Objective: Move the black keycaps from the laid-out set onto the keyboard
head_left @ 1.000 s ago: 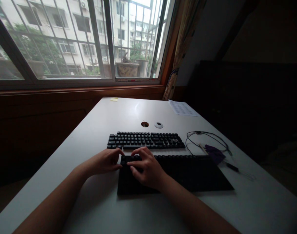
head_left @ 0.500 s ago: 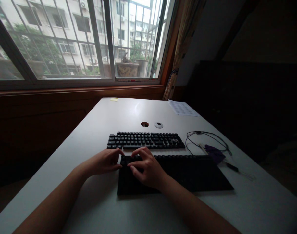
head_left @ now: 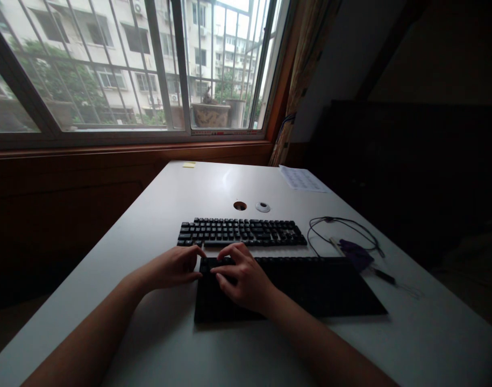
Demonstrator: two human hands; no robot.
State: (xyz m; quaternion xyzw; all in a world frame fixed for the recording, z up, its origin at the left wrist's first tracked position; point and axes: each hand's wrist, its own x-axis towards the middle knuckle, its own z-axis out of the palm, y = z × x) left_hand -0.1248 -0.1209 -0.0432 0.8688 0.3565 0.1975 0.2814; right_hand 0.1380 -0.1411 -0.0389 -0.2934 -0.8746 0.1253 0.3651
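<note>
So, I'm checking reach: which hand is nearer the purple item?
Right. The right hand is left of the purple item, over the black panel; the left hand is farther left, at its edge.

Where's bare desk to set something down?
Bare desk: left of the black keys, beyond the left hand; between yellow note and paper; nearside of the keyboard, between the forearms. Crowded: the right side, with cable and purple cloth; keyboard's far-left corner, with left hand and right hand.
</note>
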